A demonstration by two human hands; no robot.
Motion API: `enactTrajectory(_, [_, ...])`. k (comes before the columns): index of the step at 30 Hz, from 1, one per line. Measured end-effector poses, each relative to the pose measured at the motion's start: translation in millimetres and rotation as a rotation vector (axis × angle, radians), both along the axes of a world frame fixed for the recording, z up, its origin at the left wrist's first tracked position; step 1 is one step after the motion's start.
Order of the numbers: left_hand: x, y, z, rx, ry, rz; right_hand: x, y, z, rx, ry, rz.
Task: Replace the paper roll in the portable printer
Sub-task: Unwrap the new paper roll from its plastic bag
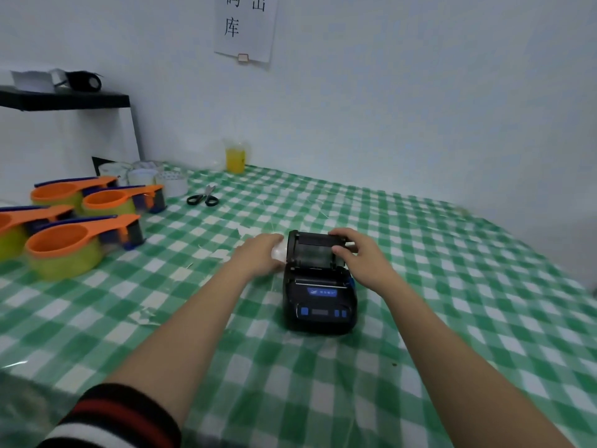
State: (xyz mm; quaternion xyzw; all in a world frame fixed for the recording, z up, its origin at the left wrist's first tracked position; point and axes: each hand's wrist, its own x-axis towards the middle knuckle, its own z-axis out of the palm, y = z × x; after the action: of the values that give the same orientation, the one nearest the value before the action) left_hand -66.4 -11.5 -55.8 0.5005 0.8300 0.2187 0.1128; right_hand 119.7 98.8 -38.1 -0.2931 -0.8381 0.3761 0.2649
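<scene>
A small black portable printer (319, 302) with blue buttons sits on the green-checked tablecloth (452, 286), its lid (315, 245) swung up and back. My right hand (358, 257) grips the lid's right edge between thumb and fingers. Just left of the printer, my left hand (258, 255) is closed around a white paper roll (278, 250), which touches the printer's left side. The inside of the paper bay is dark and blurred.
Several orange tape dispensers (74, 234) with yellow-green rolls crowd the left of the table. Black-handled scissors (203, 198) lie behind the printer. A cup of yellow liquid (235, 158) stands by the wall, beside white tape rolls (171, 182). A black shelf (64, 100) hangs at the left.
</scene>
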Motion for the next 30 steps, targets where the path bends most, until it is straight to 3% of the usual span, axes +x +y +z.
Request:
enactTrajectory(6, [4,-1,0,0.035,0.250,0.079,-2,-6,0,-0.041,0.014,-0.039])
enactTrajectory(10, [-6,-11,5,0.067,0.292,0.122,-4,-12,1,-0.053,0.003,-0.060])
enactTrajectory(14, [-12,-25,9,0.271,0.194,0.268,-5,-25,8,0.188,-0.053,-0.117])
enactTrajectory(17, [-11,-39,19,0.510,-0.048,0.412,-12,-43,18,0.448,0.005,-0.116])
enactTrajectory(19, [-10,-47,28,0.616,-0.197,0.457,-21,-56,27,0.490,0.010,-0.048])
enactTrajectory(22, [-8,-53,41,0.739,-0.436,0.461,-42,-73,37,0.319,0.001,0.076])
enactTrajectory(26, [7,-62,56,0.837,-1.049,0.285,-64,-89,46,-0.323,0.185,0.265])
enactTrajectory(28, [12,-66,57,0.823,-1.152,0.198,-68,-91,44,-0.483,0.280,0.297])
enactTrajectory(30, [14,-67,56,0.777,-1.051,0.196,-68,-93,40,-0.488,0.339,0.263])
